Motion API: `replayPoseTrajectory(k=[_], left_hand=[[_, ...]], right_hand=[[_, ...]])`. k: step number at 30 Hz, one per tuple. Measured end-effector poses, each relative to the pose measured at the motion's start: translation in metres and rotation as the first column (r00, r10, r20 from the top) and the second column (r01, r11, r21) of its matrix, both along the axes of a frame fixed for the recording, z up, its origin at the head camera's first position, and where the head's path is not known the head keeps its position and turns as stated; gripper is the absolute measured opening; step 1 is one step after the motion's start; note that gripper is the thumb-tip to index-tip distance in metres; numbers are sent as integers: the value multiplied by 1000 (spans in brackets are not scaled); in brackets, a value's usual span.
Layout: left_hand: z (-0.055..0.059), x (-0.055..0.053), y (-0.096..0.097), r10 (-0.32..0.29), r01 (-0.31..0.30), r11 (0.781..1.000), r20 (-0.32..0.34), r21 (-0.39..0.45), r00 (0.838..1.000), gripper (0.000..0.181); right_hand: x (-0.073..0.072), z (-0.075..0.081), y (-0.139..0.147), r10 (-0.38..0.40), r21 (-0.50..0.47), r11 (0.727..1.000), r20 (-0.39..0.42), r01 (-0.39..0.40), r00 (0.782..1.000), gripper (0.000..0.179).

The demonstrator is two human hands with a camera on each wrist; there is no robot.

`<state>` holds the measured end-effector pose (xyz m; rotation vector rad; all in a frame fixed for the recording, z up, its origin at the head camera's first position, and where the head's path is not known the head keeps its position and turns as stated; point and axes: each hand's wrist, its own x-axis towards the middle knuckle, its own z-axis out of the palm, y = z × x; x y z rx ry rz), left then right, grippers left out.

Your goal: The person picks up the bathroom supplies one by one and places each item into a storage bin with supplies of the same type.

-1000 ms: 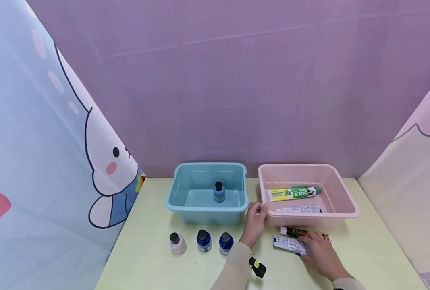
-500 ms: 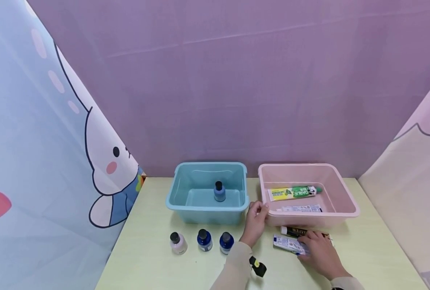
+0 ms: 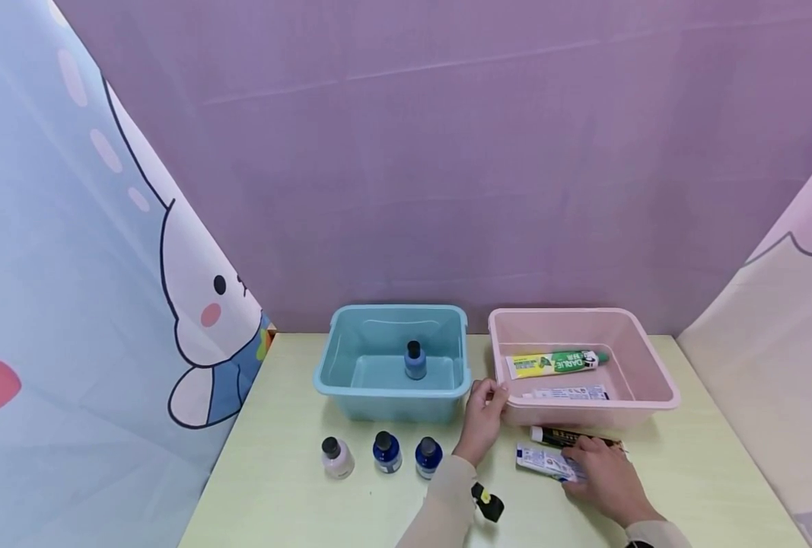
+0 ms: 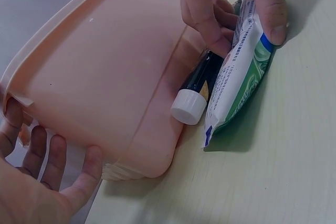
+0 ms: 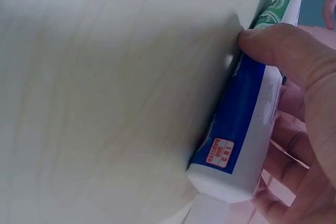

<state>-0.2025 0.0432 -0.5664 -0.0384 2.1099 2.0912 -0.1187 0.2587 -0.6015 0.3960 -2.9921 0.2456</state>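
Observation:
On the table before the pink bin [image 3: 584, 417], my right hand [image 3: 604, 476] pinches a white, blue and green toothpaste tube [image 3: 539, 461]. In the right wrist view the thumb lies along one side of the tube [image 5: 244, 114], with fingers behind it. A black toothpaste tube [image 3: 558, 437] with a white cap lies between that tube and the bin, partly covered by the hand. My left hand [image 3: 481, 426] grips the bin's near left corner at the rim. Inside the bin lie a yellow-green toothpaste tube [image 3: 552, 364] and a white one [image 3: 573, 393].
Left of the pink bin stands a teal bin [image 3: 392, 407] with a blue bottle [image 3: 415, 361] upright inside. In front of it stand a pale pink bottle [image 3: 338, 460] and two dark blue bottles, one [image 3: 387, 454] in the middle, another [image 3: 428, 457] near the left forearm.

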Motion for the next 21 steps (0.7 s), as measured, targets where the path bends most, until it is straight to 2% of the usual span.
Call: replayPoseTrajectory(k=[12, 21], left_hand=[[-2, 1, 0, -14, 14, 1000, -12, -7, 1000, 26], [0, 0, 0, -8, 8, 1000, -11, -1, 1000, 25]], right_hand=[[2, -2, 6, 18, -14, 1000, -42, -18, 999, 51], [3, 5, 6, 14, -34, 999, -16, -14, 1000, 49]])
